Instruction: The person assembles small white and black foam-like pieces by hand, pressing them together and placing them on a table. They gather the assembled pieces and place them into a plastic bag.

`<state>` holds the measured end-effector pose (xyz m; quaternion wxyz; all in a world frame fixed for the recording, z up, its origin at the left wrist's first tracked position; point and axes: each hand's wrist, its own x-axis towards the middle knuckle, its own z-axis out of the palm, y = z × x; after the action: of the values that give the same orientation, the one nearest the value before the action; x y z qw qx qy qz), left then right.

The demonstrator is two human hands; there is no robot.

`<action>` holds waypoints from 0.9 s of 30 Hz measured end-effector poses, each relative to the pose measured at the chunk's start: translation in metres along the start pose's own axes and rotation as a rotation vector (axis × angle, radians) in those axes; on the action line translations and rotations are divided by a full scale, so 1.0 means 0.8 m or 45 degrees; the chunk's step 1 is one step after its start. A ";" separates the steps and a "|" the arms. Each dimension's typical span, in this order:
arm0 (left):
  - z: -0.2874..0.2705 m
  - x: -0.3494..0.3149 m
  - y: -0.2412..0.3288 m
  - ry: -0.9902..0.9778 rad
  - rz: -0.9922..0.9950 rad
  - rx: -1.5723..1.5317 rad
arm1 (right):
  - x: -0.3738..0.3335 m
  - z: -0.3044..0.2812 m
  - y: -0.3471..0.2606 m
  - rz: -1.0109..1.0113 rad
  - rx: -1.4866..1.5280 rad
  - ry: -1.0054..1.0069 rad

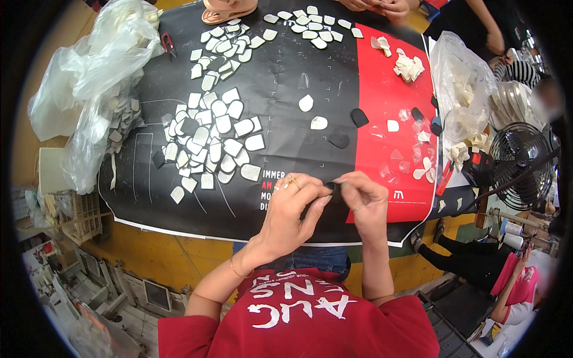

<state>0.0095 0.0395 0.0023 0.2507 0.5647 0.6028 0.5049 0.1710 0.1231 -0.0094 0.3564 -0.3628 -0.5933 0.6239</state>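
Close to the table's near edge, my left hand (pixel 291 206) pinches a small black pad (pixel 333 191) between thumb and fingers. My right hand (pixel 365 200) is closed at the pad's other side, thumb and forefinger pressed together on its edge. Much of the pad is hidden by the fingers. Left of my hands lies a heap of white pads (pixel 222 124), each with one rounded end. Beyond my hands two single white pads (pixel 319 123) lie apart, with a dark pad (pixel 339 141) near them. Another black pad (pixel 359 117) rests at the red strip's border.
A clear plastic bag (pixel 95 65) slumps over the table's left side near red-handled snips (pixel 169 45). Crumpled white scraps (pixel 409 67) and clear film bits lie on the red strip (pixel 388 206). A black fan (pixel 520 164) stands right. Another person's hands (pixel 388 8) are at the far edge.
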 end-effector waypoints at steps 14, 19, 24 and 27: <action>-0.039 0.054 -0.042 0.230 -0.024 0.910 | 0.052 -0.035 -0.018 -0.366 -1.389 0.056; -0.006 0.104 -0.060 0.181 0.108 0.774 | 0.045 -0.034 -0.018 -0.284 -1.199 0.202; 0.008 0.113 -0.060 0.235 0.066 0.706 | 0.018 -0.024 -0.016 -0.261 -0.962 0.158; 0.014 0.083 -0.036 0.356 -0.091 0.170 | 0.004 -0.006 -0.015 -0.184 -0.555 0.186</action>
<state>-0.0087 0.1094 -0.0095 0.1441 0.4827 0.6836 0.5282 0.1735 0.1286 0.0026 0.3554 -0.4320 -0.7110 0.4261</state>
